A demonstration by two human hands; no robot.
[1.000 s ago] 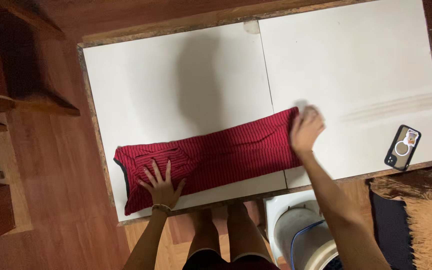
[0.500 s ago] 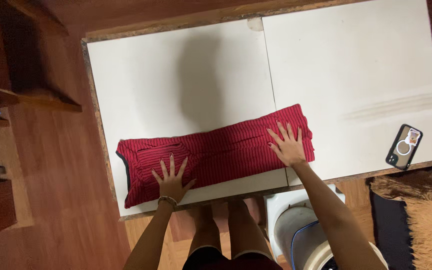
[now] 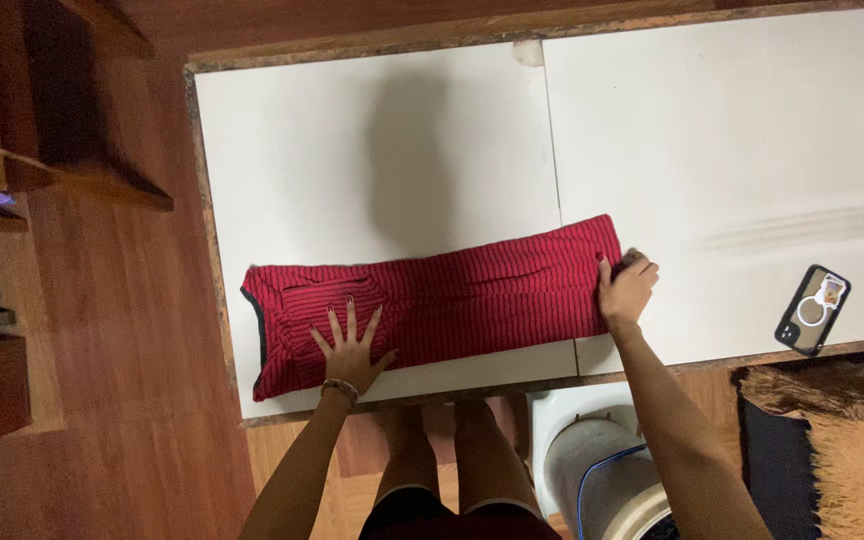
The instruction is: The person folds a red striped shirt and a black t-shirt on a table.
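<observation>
The far half of the desk (image 3: 372, 130) lies bare, open for any reach. Along the near edge the folded red cloth (image 3: 442, 300) takes the room, and a phone (image 3: 812, 310) sits by the near right corner.

Both arms are bare, with no sleeves showing. The left hand (image 3: 352, 350) wears a thin bracelet (image 3: 340, 385) at the wrist (nails painted dark); dark shorts (image 3: 452, 518) below.
</observation>
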